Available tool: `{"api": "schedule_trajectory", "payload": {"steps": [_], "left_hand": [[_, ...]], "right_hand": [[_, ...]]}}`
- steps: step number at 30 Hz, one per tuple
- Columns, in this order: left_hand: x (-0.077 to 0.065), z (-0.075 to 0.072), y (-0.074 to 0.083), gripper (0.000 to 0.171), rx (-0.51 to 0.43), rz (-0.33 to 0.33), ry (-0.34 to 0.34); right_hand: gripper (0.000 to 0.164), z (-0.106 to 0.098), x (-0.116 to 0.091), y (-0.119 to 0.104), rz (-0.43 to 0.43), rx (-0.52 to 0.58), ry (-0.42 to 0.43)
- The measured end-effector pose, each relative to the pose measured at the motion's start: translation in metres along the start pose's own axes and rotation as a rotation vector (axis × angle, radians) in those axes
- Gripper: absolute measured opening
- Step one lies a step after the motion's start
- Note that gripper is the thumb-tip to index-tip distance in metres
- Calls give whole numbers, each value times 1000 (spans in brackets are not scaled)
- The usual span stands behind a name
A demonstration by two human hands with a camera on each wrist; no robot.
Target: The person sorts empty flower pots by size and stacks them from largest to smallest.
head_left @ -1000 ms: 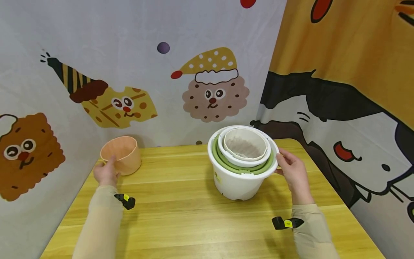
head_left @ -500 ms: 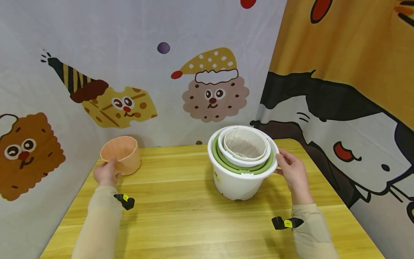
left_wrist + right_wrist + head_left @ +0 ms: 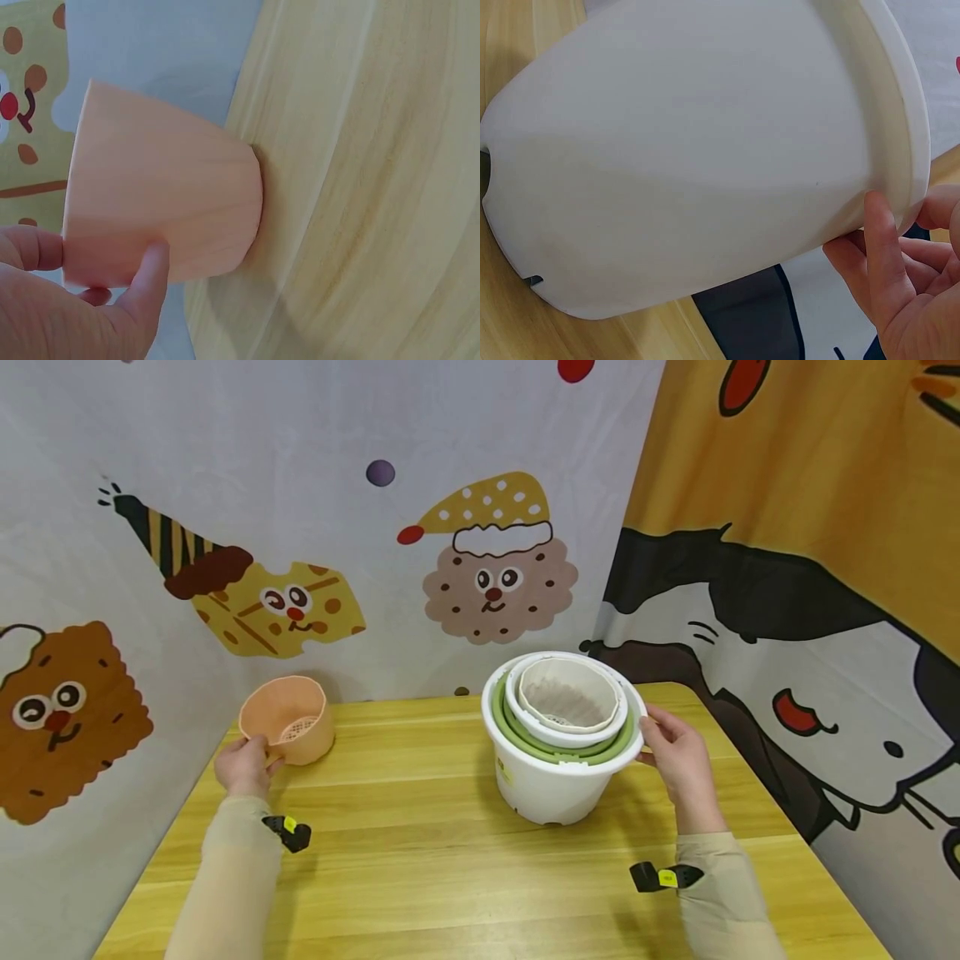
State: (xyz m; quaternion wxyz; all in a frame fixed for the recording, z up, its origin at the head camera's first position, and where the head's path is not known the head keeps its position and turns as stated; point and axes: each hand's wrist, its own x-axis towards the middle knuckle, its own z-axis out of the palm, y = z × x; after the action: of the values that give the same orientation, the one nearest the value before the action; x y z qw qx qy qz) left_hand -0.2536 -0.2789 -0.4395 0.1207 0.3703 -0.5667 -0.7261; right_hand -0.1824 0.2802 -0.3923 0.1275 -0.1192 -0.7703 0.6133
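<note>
On the left of the table, a peach-coloured plastic flowerpot (image 3: 307, 745) stands with a perforated base showing inside. My left hand (image 3: 243, 767) pinches its near-left rim; in the left wrist view one fingertip presses the outer wall and another finger meets the rim. To the right sits a big white flowerpot (image 3: 551, 789) holding a nested green pot (image 3: 517, 733), a smaller white pot (image 3: 573, 738) and an off-white pot (image 3: 570, 689). My right hand (image 3: 678, 760) pinches the big pot's right rim, fingers against its outer wall (image 3: 690, 150).
All of it stands on a wood-grain table (image 3: 420, 877). A cartoon-printed cloth (image 3: 360, 635) hangs behind the table, and another printed cloth (image 3: 810, 677) runs along the right side. Notches show at the big white pot's base.
The peach flowerpot has shifted slightly right and tipped so its perforated base now shows. My left fingertips have drawn back to its rim. The right hand and the nested pots keep their place.
</note>
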Motion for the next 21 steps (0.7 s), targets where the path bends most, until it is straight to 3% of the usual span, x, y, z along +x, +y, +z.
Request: {"api": "schedule_trajectory", "payload": {"steps": [13,21], "left_hand": [[-2,-13,-7,54,13,14,-57],[-2,-21,-12,52,107,42,-66]], "right_hand": [[47,1,2,1,3,-7,-4],[47,1,1,1,-1,-9,-7]]}}
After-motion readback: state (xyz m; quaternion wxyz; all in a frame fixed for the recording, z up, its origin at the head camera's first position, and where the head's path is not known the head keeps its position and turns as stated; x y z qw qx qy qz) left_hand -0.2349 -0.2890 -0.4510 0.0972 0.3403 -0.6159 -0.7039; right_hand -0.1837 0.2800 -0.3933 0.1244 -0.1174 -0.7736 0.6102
